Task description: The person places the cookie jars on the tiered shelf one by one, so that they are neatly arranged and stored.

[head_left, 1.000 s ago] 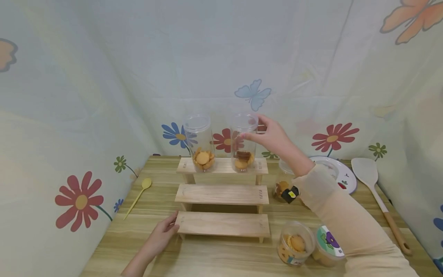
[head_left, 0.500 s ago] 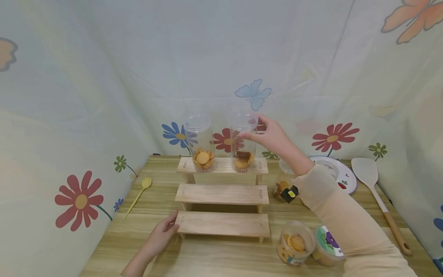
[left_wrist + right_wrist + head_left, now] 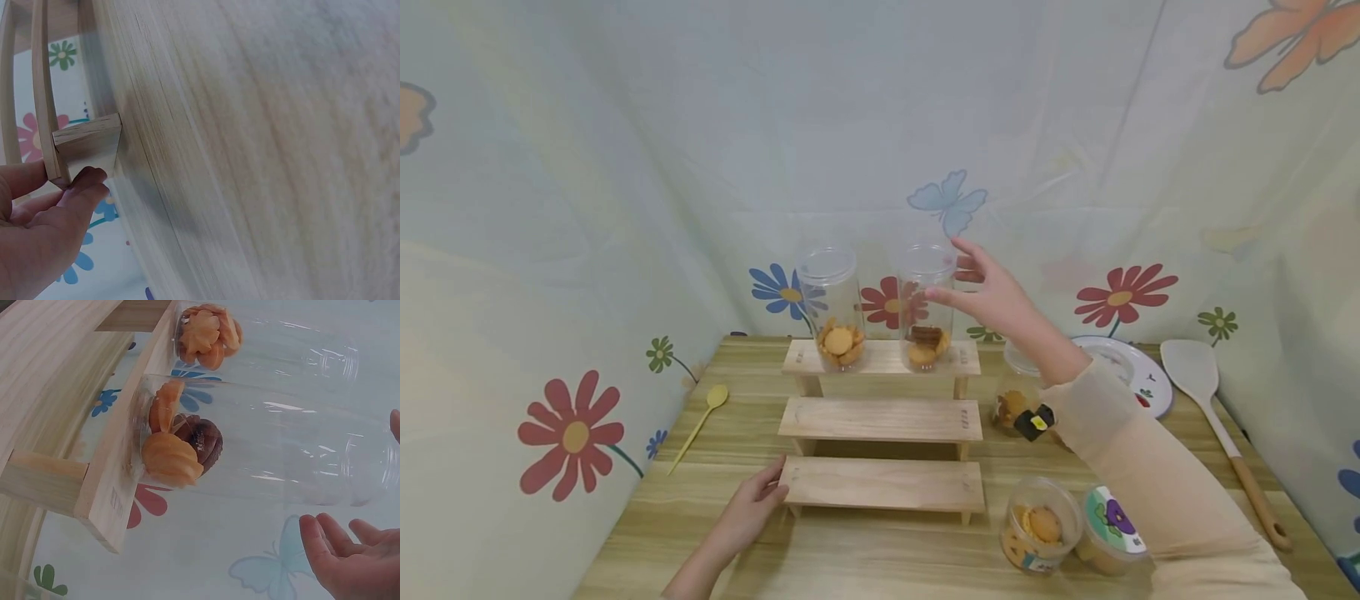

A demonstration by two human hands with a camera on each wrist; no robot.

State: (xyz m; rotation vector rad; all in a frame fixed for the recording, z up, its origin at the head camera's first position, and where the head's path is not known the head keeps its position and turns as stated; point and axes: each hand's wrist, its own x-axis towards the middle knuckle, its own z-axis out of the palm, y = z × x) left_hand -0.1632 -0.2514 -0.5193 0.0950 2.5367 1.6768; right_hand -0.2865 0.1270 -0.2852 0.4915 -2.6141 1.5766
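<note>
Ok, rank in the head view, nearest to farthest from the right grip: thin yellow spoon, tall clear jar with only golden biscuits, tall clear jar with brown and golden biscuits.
1. Brown-and-golden biscuit jar: top shelf, left of the right grip.
2. All-golden biscuit jar: top shelf, farther left.
3. Yellow spoon: tabletop, far left.

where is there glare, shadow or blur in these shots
Right wrist: bright glare streaks on the nearer jar; left wrist: rather dim, a soft shadow on the table near the shelf, its grain blurring rightward; head: fairly even light, faint shadow beside the left hand.
</note>
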